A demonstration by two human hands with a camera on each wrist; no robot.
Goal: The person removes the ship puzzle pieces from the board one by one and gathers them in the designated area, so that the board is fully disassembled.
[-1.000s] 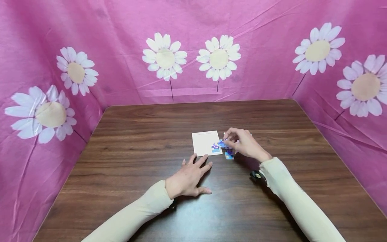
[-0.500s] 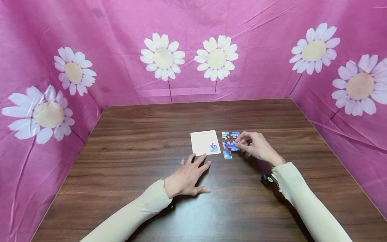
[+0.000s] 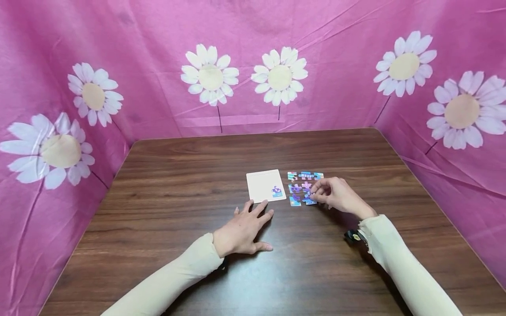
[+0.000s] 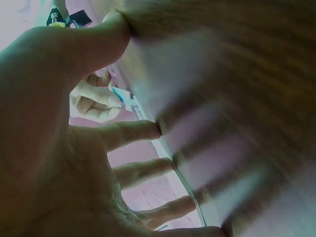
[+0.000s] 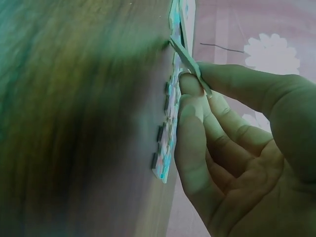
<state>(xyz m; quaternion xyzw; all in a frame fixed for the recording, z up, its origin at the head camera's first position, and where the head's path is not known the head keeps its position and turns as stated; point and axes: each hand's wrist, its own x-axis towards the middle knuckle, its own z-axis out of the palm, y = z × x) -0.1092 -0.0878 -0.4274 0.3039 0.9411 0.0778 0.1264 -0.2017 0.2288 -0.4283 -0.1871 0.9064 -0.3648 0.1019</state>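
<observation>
My right hand [image 3: 336, 196] pinches a blue jigsaw piece [image 3: 309, 199] between thumb and fingers. In the right wrist view this piece, a thin tilted slab [image 5: 187, 63], has its lower edge close to the table. Other loose pieces lie in rough rows beside it, among them a purple one [image 3: 294, 188] and a blue corner one [image 3: 294, 201]. To their left is a white square puzzle tray [image 3: 261, 186] with a piece [image 3: 276, 191] in its near right corner. My left hand [image 3: 241, 230] lies with fingers spread, fingertips at the tray's near edge.
Everything lies on a brown wood-grain table [image 3: 178, 175]. A pink curtain [image 3: 158, 66] with white daisies surrounds its back and sides. A dark strap with a small device [image 3: 352, 237] is at the right wrist.
My right hand has moved right, away from the tray, to the right side of the loose pieces. More of those pieces show. The left hand stays at the tray's edge; the head view shifts slightly.
</observation>
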